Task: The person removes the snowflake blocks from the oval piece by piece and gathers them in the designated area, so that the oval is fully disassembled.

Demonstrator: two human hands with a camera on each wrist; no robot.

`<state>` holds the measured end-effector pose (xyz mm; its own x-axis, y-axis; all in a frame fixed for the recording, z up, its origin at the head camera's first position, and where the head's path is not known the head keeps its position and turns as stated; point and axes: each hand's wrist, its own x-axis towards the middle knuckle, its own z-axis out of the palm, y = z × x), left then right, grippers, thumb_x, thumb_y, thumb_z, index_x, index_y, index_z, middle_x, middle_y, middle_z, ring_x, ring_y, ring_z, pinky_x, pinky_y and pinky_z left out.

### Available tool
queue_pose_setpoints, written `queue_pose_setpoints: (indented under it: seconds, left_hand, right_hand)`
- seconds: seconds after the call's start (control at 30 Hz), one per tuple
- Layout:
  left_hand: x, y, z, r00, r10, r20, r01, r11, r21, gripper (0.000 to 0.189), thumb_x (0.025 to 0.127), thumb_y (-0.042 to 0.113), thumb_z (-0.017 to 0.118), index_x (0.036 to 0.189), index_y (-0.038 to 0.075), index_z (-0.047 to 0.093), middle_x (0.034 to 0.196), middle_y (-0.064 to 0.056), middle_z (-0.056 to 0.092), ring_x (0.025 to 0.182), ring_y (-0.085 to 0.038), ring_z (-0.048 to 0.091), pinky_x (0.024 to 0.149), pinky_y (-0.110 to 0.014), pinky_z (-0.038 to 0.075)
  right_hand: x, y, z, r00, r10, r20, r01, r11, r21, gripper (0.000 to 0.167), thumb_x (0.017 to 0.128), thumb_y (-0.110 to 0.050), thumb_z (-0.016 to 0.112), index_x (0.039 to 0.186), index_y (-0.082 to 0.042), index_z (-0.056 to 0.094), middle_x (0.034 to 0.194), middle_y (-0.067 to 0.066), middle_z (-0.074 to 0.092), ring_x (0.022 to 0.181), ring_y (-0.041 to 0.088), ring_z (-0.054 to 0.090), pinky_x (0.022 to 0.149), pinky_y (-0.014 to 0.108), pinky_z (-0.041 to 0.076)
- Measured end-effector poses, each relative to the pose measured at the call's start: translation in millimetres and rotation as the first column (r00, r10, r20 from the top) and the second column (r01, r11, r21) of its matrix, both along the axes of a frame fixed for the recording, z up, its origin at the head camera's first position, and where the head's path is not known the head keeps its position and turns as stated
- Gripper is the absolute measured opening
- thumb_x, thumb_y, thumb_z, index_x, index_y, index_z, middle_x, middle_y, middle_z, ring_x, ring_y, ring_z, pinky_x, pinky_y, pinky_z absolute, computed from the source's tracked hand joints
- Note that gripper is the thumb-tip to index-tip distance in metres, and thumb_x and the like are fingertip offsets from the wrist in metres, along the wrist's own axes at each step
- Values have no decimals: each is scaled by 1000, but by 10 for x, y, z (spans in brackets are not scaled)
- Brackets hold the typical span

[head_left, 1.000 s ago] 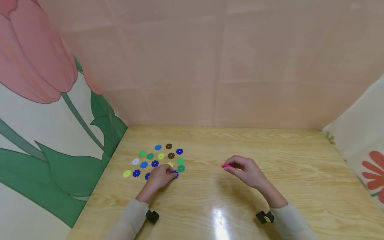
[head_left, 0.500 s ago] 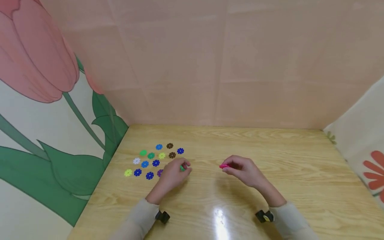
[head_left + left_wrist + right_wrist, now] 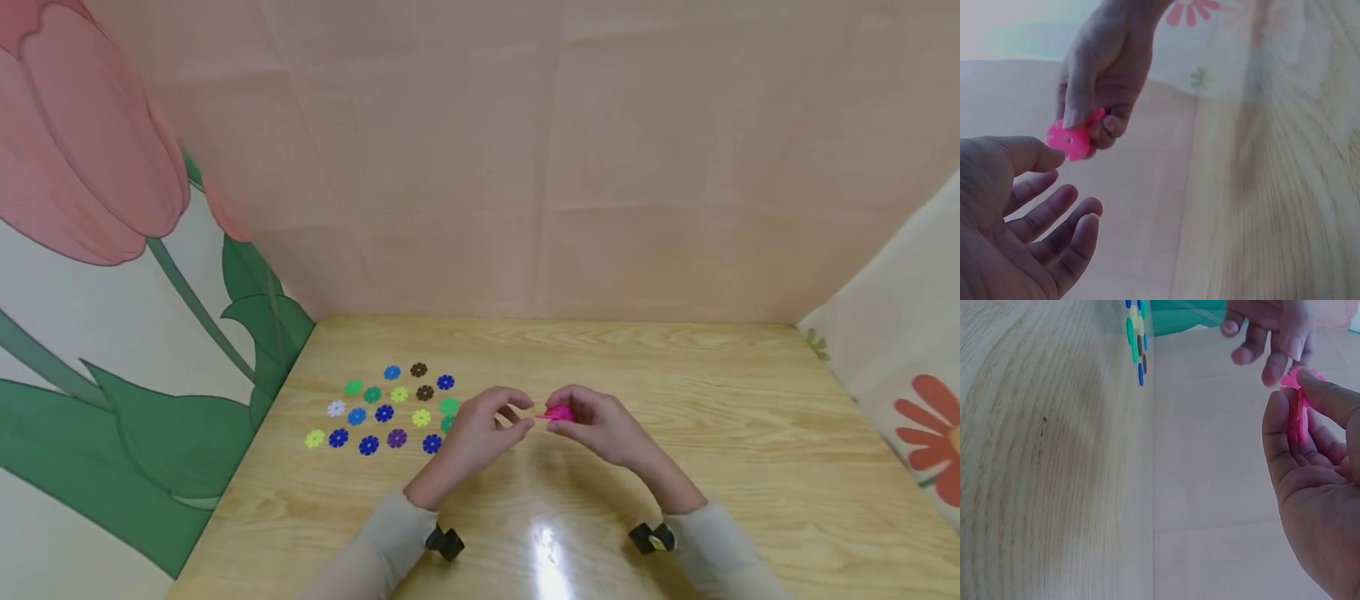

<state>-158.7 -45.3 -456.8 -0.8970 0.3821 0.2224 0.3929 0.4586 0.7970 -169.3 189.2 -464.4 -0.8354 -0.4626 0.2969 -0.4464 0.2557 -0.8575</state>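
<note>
My right hand pinches pink snowflake discs between thumb and fingers above the middle of the table. One disc faces the left wrist camera, and a second pink piece sticks out at an angle behind it. The two look joined in the right wrist view, where one pink disc stands edge-on. My left hand is just left of them, fingers loosely spread and apart from the thumb. Its thumb reaches the disc's edge; whether it presses there is unclear.
Several snowflake discs lie spread on the wooden table at the left: blue, green, yellow, brown, white and a purple disc. My left forearm partly covers a green disc. A pink cloth hangs behind the table.
My left hand has moved right, away from the loose discs, to the pink discs. My right hand stays nearly in place, turning the pink discs so more of them shows.
</note>
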Motion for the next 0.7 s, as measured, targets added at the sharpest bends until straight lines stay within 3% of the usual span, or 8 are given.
queue_pose_setpoints:
  seconds: [0.27, 0.5, 0.63, 0.7]
  left_hand:
    - [4, 114, 34, 1000, 1, -4, -1, 1000, 20, 8, 95, 22, 73, 103, 22, 74, 103, 10, 69, 87, -2, 62, 70, -20, 54]
    - [-24, 117, 31, 1000, 27, -8, -26, 997, 76, 5, 95, 24, 73, 100, 21, 73, 97, 10, 72, 85, -3, 65, 71, -22, 56]
    - [-40, 117, 20, 999, -4, -41, 6, 999, 53, 10, 96, 25, 72, 103, 18, 74, 96, 9, 72, 80, -2, 64, 69, -20, 55]
    - [-34, 121, 22, 996, -21, -92, 22, 1000, 9, 12, 97, 25, 70, 104, 16, 74, 90, 9, 70, 73, -1, 60, 64, -18, 53]
  right_hand:
    - [2, 17, 10, 998, 23, 58, -22, 1000, -16, 23, 93, -10, 74, 112, -4, 63, 97, 10, 70, 85, 16, 68, 73, 28, 58]
    - [1, 84, 17, 969, 20, 246, -4, 998, -64, 26, 100, -19, 66, 119, -2, 61, 99, 20, 68, 83, 24, 68, 78, 39, 59]
    - [-12, 97, 24, 954, 29, 300, -5, 997, -83, 29, 101, -23, 65, 118, 0, 62, 95, 19, 68, 78, 24, 66, 77, 41, 58]
    - [-20, 99, 22, 949, 42, 312, -11, 995, -100, 29, 101, -22, 65, 118, 2, 62, 95, 17, 68, 77, 21, 65, 76, 38, 57]
